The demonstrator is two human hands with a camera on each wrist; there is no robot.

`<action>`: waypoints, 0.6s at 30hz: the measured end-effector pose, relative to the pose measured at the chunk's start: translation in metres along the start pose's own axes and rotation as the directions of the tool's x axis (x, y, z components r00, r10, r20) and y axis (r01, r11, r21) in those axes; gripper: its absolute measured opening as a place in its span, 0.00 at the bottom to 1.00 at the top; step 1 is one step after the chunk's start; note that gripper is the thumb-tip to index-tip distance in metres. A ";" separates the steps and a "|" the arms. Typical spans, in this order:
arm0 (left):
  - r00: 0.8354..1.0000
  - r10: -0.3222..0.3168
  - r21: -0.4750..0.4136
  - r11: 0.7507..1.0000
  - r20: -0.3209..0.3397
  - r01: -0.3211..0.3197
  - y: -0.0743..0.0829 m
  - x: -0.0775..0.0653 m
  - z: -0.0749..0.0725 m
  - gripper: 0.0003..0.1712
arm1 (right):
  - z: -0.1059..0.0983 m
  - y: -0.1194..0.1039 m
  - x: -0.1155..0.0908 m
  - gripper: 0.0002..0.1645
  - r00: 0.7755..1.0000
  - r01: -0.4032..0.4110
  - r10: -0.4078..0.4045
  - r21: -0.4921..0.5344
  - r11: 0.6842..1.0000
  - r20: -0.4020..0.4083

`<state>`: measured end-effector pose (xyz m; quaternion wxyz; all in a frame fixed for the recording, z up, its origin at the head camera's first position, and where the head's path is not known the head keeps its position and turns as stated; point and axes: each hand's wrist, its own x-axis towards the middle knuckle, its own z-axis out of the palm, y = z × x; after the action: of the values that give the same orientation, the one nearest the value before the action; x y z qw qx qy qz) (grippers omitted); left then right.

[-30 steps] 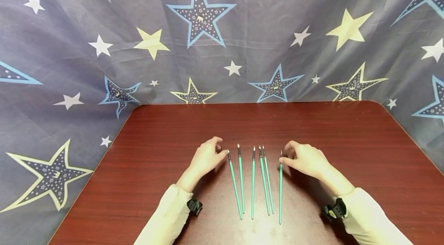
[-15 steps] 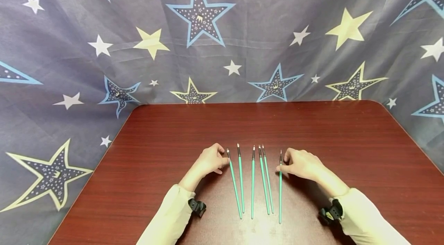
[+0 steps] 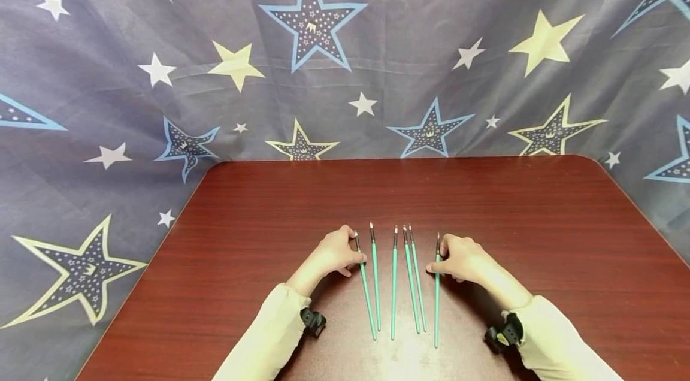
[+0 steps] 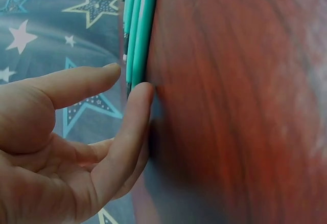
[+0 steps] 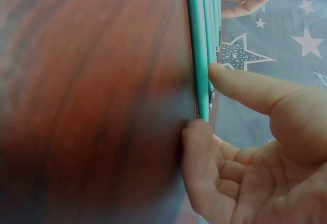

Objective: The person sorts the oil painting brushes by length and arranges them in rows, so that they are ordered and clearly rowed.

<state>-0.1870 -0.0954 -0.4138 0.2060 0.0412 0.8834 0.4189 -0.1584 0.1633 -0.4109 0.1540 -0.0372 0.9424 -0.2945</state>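
Observation:
Several slim paintbrushes with turquoise handles lie side by side on the brown wooden table (image 3: pixel 269 201), bristle ends pointing away from me. My left hand (image 3: pixel 335 254) is at the leftmost paintbrush (image 3: pixel 368 300), its thumb reaching over the upper handle. In the left wrist view thumb (image 4: pixel 76 83) and fingers stay spread apart near the brush ends. My right hand (image 3: pixel 465 258) is beside the rightmost paintbrush (image 3: pixel 437 309), with the thumb across its handle near the dark ferrule. The right wrist view shows the thumb (image 5: pixel 250 86) against the turquoise handles and fingertips low at the tabletop.
Between the hands lie the other brushes, among them a middle paintbrush (image 3: pixel 394 291) and a close pair (image 3: pixel 412 285) to its right. A grey star-patterned cloth (image 3: pixel 377 69) hangs behind the table. Each wrist wears a small black camera (image 3: pixel 314 321).
Both hands have slid nearer to me along the outer brushes. The left hand has also shifted right and its thumb now overlaps the leftmost handle. The brushes lie where they were.

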 end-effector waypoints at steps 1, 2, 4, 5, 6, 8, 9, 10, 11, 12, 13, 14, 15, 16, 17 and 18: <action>1.000 0.000 0.015 1.000 -0.005 0.000 0.001 0.000 0.001 0.32 | 0.001 0.000 0.000 0.23 1.000 -0.008 0.008 0.009 1.000 0.000; 1.000 0.001 0.031 1.000 -0.012 -0.001 0.001 0.000 0.002 0.32 | 0.001 -0.001 0.000 0.23 1.000 -0.014 0.014 0.019 1.000 0.001; 1.000 0.005 0.054 0.999 -0.021 -0.004 0.002 0.000 0.003 0.33 | 0.002 -0.001 -0.001 0.24 1.000 -0.025 0.025 0.039 0.999 0.000; 1.000 0.010 0.065 0.998 -0.025 -0.008 0.002 -0.001 0.004 0.33 | 0.002 -0.001 -0.001 0.24 1.000 -0.030 0.030 0.048 0.998 -0.002; 0.999 0.017 0.078 0.997 -0.030 -0.015 0.002 -0.001 0.005 0.34 | 0.003 -0.001 -0.002 0.25 0.999 -0.034 0.034 0.057 0.998 -0.005; 0.999 0.024 0.093 0.995 -0.036 -0.020 0.002 -0.002 0.006 0.35 | 0.003 -0.002 -0.003 0.25 0.999 -0.039 0.039 0.069 0.997 -0.008; 0.999 0.025 0.100 0.995 -0.039 -0.022 0.002 -0.003 0.007 0.35 | 0.004 -0.002 -0.003 0.25 0.999 -0.040 0.041 0.072 0.997 -0.008; 0.999 0.026 0.099 0.995 -0.038 -0.022 0.003 -0.004 0.007 0.36 | 0.005 -0.002 -0.004 0.26 0.999 -0.041 0.042 0.075 0.996 -0.008; 0.999 0.024 0.101 0.995 -0.035 -0.020 0.003 -0.005 0.008 0.37 | 0.005 -0.003 -0.004 0.26 0.999 -0.043 0.044 0.078 0.996 -0.007; 0.999 0.024 0.107 0.994 -0.032 -0.020 0.003 -0.007 0.009 0.38 | 0.005 -0.003 -0.005 0.26 0.999 -0.042 0.043 0.078 0.996 -0.006; 0.999 0.019 0.107 0.994 -0.026 -0.017 0.003 -0.008 0.010 0.39 | 0.006 -0.003 -0.005 0.26 0.999 -0.045 0.045 0.075 0.996 -0.006; 1.000 0.017 0.112 0.994 -0.021 -0.014 0.004 -0.008 0.011 0.40 | 0.006 -0.004 -0.005 0.25 0.999 -0.047 0.048 0.075 0.996 -0.005; 1.000 0.017 0.122 0.992 -0.020 -0.014 0.004 -0.009 0.012 0.41 | 0.006 -0.004 -0.005 0.25 0.999 -0.051 0.051 0.073 0.996 -0.005; 1.000 0.017 0.129 0.992 -0.020 -0.014 0.005 -0.010 0.014 0.42 | 0.006 -0.004 -0.006 0.25 0.999 -0.051 0.052 0.071 0.996 -0.007; 1.000 0.018 0.147 0.989 -0.025 -0.014 0.005 -0.010 0.015 0.43 | 0.006 -0.004 -0.006 0.25 0.999 -0.053 0.053 0.071 0.996 -0.007; 0.999 0.017 0.157 0.988 -0.032 -0.012 0.006 -0.010 0.016 0.43 | 0.006 -0.003 -0.006 0.25 0.999 -0.053 0.053 0.070 0.996 -0.007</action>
<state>-0.1719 -0.0827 -0.4153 0.1844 0.0569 0.9165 0.3504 -0.1514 0.1582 -0.4120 0.1588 -0.0054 0.9329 -0.3233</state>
